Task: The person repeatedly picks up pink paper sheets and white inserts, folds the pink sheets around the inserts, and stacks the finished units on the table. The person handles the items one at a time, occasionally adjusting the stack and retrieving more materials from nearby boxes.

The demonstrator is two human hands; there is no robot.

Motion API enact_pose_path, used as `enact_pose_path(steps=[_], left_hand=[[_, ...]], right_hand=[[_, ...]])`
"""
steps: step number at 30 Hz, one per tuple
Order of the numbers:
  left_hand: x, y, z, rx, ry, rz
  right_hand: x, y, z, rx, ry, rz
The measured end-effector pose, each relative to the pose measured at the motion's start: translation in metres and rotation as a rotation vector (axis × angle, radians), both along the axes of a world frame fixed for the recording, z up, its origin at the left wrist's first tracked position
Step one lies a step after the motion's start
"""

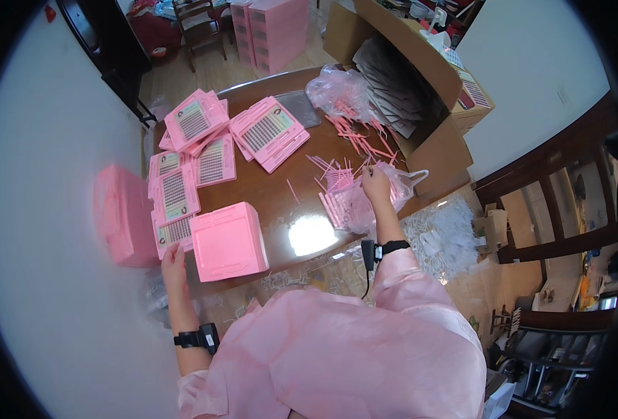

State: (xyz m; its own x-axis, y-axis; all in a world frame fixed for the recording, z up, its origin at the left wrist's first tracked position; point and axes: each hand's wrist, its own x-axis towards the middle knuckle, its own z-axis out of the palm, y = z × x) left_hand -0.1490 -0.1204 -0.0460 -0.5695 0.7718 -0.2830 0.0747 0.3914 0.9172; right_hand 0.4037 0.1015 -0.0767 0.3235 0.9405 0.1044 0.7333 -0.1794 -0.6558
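My left hand (174, 258) is at the table's near left edge, fingers curled together beside the lowest pink false-eyelash tray (174, 196) of a loose pile; whether they grip anything is too small to tell. Just right of it stands a pink plastic box (228, 243) with a smooth raised top. My right hand (375, 180) reaches over a clear plastic bag (360, 211) on the right side. Its fingers are pinched, and what is in them is hidden. Thin pink sticks (336, 174) lie beside that hand, with thicker pink tubes (333, 211) in front.
More eyelash trays (270, 133) are stacked at the far middle. An open cardboard box (431, 66) with grey packets borders the right side. Pink strips (358, 136) spill from another bag (337, 89). A pink case (124, 216) stands against the left wall; pink drawer units (277, 35) stand beyond.
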Motion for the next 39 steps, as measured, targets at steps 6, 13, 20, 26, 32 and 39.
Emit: enact_pose_path(steps=[6,13,20,26,32,39], left_hand=[[0.033,-0.023,0.008,0.003,-0.050,0.070],[0.064,-0.072,0.023,-0.056,-0.049,0.357],[0.025,-0.102,0.008,-0.258,0.147,0.375],[-0.038,-0.070,0.016,-0.274,0.324,0.308],[-0.063,-0.003,0.033,-0.199,0.388,0.185],[-0.084,0.064,0.027,-0.203,0.464,0.009]], right_hand=[[0.074,0.097,-0.040,-0.116,0.314,-0.171],[0.136,0.209,-0.046,-0.148,0.997,-0.524],[0.207,0.303,-0.115,0.164,0.501,-0.412],[0.224,0.309,-0.080,0.175,-0.015,-0.307],[0.221,0.301,-0.026,-0.016,-0.237,-0.305],[0.219,0.350,0.014,0.103,-0.293,-0.326]])
